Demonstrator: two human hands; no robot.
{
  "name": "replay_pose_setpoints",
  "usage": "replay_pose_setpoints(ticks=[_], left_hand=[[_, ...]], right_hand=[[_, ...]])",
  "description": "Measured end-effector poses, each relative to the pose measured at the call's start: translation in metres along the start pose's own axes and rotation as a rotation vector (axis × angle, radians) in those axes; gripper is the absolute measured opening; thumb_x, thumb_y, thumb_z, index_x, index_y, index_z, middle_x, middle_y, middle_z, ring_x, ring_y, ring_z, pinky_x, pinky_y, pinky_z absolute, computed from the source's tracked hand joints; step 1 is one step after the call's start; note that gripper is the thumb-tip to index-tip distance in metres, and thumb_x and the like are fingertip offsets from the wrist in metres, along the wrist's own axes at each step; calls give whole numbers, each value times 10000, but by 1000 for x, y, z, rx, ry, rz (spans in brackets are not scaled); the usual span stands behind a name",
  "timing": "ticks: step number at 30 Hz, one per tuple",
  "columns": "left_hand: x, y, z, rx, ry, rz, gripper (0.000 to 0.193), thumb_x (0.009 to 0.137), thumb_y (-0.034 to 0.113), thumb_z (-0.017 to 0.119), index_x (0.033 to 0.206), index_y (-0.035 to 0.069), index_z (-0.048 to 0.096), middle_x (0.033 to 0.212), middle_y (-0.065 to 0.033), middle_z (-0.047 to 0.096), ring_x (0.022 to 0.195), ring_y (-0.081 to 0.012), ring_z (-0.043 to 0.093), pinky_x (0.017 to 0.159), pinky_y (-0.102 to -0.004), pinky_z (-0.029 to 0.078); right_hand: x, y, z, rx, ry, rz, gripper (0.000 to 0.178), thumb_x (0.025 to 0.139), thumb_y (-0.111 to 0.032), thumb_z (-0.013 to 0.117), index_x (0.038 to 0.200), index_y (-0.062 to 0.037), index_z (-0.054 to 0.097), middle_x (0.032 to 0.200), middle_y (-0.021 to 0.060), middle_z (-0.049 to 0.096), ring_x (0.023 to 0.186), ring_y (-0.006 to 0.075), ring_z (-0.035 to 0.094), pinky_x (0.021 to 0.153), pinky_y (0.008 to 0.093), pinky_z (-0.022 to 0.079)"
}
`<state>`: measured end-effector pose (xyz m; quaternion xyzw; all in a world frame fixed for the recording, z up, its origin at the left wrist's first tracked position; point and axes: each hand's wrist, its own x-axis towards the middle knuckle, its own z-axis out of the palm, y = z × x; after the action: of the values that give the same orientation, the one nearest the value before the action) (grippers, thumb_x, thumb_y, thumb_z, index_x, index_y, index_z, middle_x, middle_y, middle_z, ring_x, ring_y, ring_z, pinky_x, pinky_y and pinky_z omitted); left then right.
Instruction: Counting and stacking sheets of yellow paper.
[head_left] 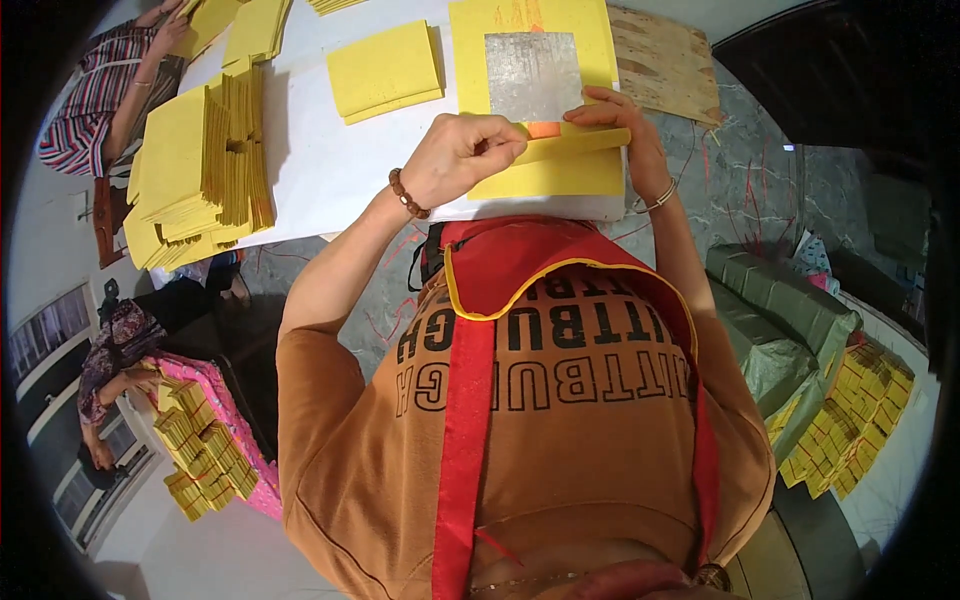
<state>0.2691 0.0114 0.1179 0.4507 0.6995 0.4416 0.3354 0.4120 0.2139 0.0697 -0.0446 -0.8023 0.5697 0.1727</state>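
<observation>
A yellow paper sheet (545,178) lies at the table's near edge, its near part folded into a raised flap. Against this fold rests a grey metal plate (533,75), with a short orange strip (544,130) showing along its near side. My left hand (463,157) is closed, thumb and forefinger pinched on the paper at the flap's left end; the fingertips are partly hidden. My right hand (630,135) reaches in from the right, fingers stretched out over the plate's near right corner and the fold. Its thumb is hidden.
Left of the sheet lies a small yellow stack (385,70); a tall pile of folded yellow paper (195,165) stands farther left. Another person's arm (140,95) is at the far left. A wooden board (665,60) adjoins the table's right. Bundled yellow packets (850,420) sit lower right.
</observation>
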Motion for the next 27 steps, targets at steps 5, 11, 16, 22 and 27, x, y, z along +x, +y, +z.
replay_pose_setpoints(ticks=[5,11,16,22,27], left_hand=[[1,5,-1,-60,-16,-74,169,824,137,586,848,-21,641,579,1,534,534,-30,436,469,-208,363],[4,1,-3,-118,-37,-105,176,846,164,594,829,-7,632,625,54,513,560,-13,396,491,-187,330],[6,1,-4,-126,-26,-101,181,846,165,592,824,-10,632,619,58,507,567,-10,394,502,-182,334],[2,5,-22,82,-120,368,318,791,228,658,1049,48,610,926,-48,620,809,-154,554,692,-276,440],[3,-14,-32,631,53,469,433,768,195,634,1189,127,557,1153,-61,554,1072,-242,489,875,-369,390]], right_hand=[[-2,10,-1,4,-19,-5,596,922,-402,165,1020,-41,630,1062,69,626,1209,238,391,1019,363,283],[-4,7,1,90,10,52,674,876,-496,153,1017,-67,653,1167,33,572,1221,223,384,1017,369,279],[-2,2,-4,-17,-42,23,532,872,-470,340,1027,-66,649,1208,55,541,1221,220,386,1000,364,307],[-3,7,-7,-165,-126,-113,251,748,-79,662,998,-70,650,1201,54,549,1191,223,418,979,340,339],[0,7,-8,-19,-93,-70,189,775,-91,598,953,-86,660,1112,84,607,1214,260,392,1000,388,318]])
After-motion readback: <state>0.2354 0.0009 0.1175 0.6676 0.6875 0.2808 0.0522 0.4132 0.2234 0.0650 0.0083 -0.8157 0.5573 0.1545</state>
